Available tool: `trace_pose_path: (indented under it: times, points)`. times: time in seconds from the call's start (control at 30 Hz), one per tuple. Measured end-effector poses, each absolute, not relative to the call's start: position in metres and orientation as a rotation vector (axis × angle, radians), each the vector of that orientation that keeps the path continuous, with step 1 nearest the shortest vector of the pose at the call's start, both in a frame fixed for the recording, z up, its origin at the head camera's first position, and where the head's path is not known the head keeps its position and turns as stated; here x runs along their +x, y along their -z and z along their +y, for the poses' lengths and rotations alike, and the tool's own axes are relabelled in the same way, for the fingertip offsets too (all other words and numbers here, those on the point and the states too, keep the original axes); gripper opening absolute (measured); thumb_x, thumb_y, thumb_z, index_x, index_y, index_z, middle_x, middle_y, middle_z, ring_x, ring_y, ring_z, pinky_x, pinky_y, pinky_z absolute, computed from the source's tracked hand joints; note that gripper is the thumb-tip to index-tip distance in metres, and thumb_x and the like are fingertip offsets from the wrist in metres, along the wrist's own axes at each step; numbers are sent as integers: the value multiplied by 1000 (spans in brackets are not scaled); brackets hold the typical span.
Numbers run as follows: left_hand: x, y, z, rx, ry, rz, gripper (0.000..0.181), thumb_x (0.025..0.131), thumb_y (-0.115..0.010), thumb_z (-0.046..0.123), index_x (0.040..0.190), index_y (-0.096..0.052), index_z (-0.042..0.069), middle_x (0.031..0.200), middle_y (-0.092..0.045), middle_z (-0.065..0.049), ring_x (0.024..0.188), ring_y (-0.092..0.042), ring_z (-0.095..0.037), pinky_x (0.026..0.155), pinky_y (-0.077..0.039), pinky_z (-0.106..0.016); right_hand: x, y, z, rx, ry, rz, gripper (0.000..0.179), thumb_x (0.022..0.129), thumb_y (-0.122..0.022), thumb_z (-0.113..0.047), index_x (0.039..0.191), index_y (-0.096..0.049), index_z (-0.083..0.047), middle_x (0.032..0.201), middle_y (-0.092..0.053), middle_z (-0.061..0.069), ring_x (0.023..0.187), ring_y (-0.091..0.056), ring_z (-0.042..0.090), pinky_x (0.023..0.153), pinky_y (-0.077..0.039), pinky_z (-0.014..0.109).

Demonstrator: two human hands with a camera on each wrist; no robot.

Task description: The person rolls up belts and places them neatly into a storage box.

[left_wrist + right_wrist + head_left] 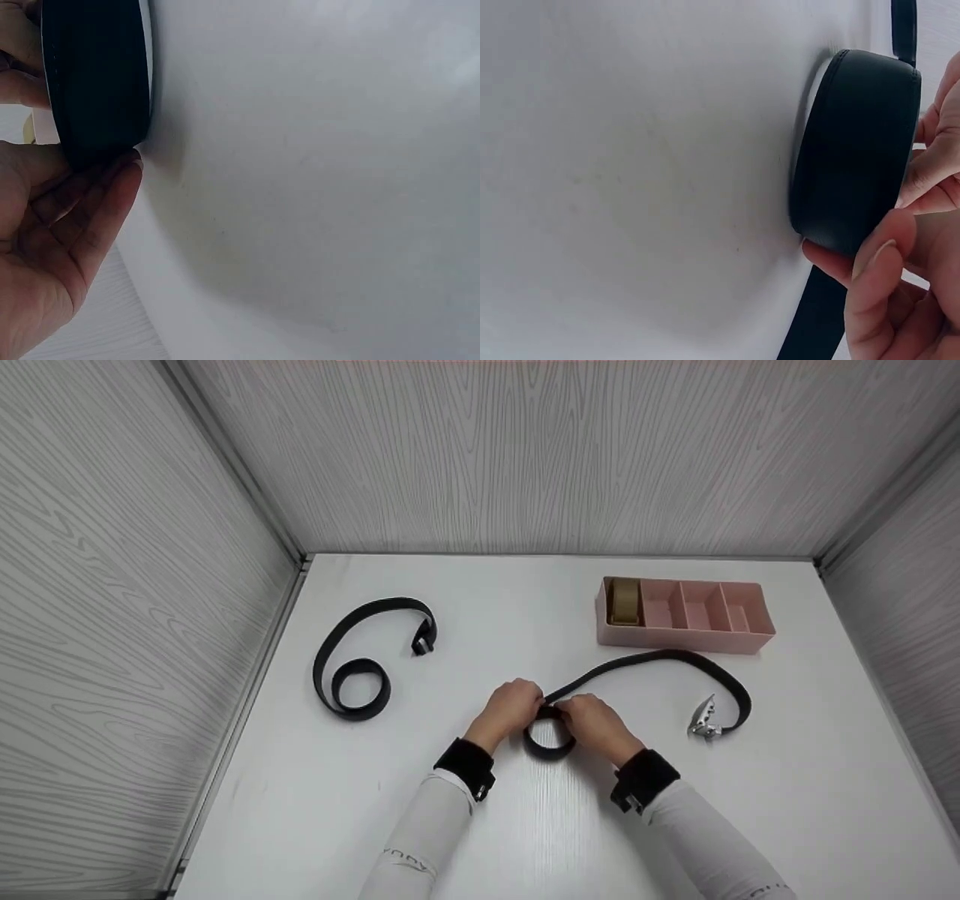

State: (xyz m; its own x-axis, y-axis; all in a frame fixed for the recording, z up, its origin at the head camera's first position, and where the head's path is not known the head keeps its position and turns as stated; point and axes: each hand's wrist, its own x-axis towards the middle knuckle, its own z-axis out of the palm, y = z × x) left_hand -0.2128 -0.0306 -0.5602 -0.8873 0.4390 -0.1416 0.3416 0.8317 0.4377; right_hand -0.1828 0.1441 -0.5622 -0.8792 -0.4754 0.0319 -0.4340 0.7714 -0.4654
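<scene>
A black belt (652, 656) lies on the white table between and to the right of the hands. Its near end is wound into a round coil (550, 751), standing on its edge. My left hand (515, 705) pinches the coil's left side, as the left wrist view shows with the coil (97, 82) at the fingertips. On the coil's right side, the thumb and fingers of my right hand (598, 725) grip the strap; the right wrist view shows the coil (859, 150) up close. The belt's free length arcs rightward to a silver buckle (705, 724).
A second black belt (321, 660), partly coiled, lies at the left with its buckle end (424, 645) curling inward. At the back right stands a pink divided box (679, 640), with a brownish rolled band (625, 601) in its leftmost compartment. Wood-grain panels (495, 457) enclose the table.
</scene>
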Motion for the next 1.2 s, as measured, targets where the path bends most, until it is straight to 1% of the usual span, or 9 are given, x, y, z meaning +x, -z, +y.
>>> trace_pose_path:
  times: [0.1, 0.23, 0.37, 0.5, 0.63, 0.7, 0.9, 1.03, 1.2]
  points:
    - [-212, 560, -33, 616, -649, 2699, 22, 93, -59, 17, 73, -67, 11, 67, -56, 3, 61, -51, -15, 59, -44, -30, -183, 564, 143, -748, 796, 2859, 14, 89, -62, 5, 86, -71, -5, 80, -68, 8, 74, -63, 21, 66, -51, 39]
    - [-212, 561, -35, 662, -669, 2659, 18, 84, -67, 21, 70, -64, 11, 63, -53, 5, 58, -48, -13, 55, -40, -28, -183, 564, 142, -704, 864, 2864, 12, 89, -62, 5, 91, -71, -3, 84, -69, 9, 77, -64, 21, 68, -51, 38]
    - [-211, 564, -31, 698, -505, 2782, 21, 86, -73, 26, 75, -67, 9, 66, -57, 2, 61, -53, -16, 58, -44, -32, -181, 564, 142, -625, 943, 2886, 5, 89, -66, 2, 91, -62, -1, 81, -66, 9, 74, -62, 22, 64, -50, 38]
    - [-208, 568, -28, 679, -424, 2876, 19, 86, -73, 23, 75, -68, 8, 67, -61, -1, 61, -56, -18, 58, -47, -35, -181, 566, 144, -571, 964, 2921, 23, 85, -72, 1, 99, -54, -2, 90, -58, 9, 72, -57, 24, 62, -49, 40]
    - [-207, 568, -26, 669, -408, 2927, 19, 83, -73, 20, 69, -66, 9, 66, -62, -2, 59, -57, -21, 55, -47, -36, -185, 563, 144, -592, 809, 3007, 48, 78, -76, 2, 121, -56, -3, 113, -54, 13, 68, -59, 31, 60, -50, 45]
    - [-206, 567, -25, 670, -409, 2940, 20, 83, -73, 21, 69, -65, 9, 66, -62, -2, 59, -58, -21, 55, -47, -37, -187, 561, 143, -627, 720, 3030, 48, 77, -75, 2, 123, -60, -4, 118, -56, 11, 69, -61, 33, 59, -50, 46]
    - [-207, 568, -25, 675, -470, 2940, 27, 85, -73, 24, 64, -61, 12, 60, -56, 2, 55, -50, -16, 52, -44, -32, -195, 560, 139, -633, 585, 3023, 14, 83, -69, -2, 92, -73, -12, 90, -63, 1, 73, -64, 26, 59, -50, 43]
    - [-207, 569, -26, 610, -555, 2921, 29, 82, -74, 24, 61, -58, 14, 57, -52, 4, 53, -47, -14, 51, -42, -31, -199, 560, 137, -640, 568, 3053, 16, 80, -70, -2, 84, -76, -16, 79, -63, -1, 69, -63, 23, 55, -49, 43]
    - [-207, 571, -25, 579, -594, 2907, 26, 81, -74, 22, 64, -58, 14, 58, -53, 5, 54, -48, -13, 52, -42, -30, -200, 561, 135, -647, 564, 3058, 18, 80, -72, -3, 85, -78, -19, 80, -66, -2, 72, -66, 24, 55, -49, 43]
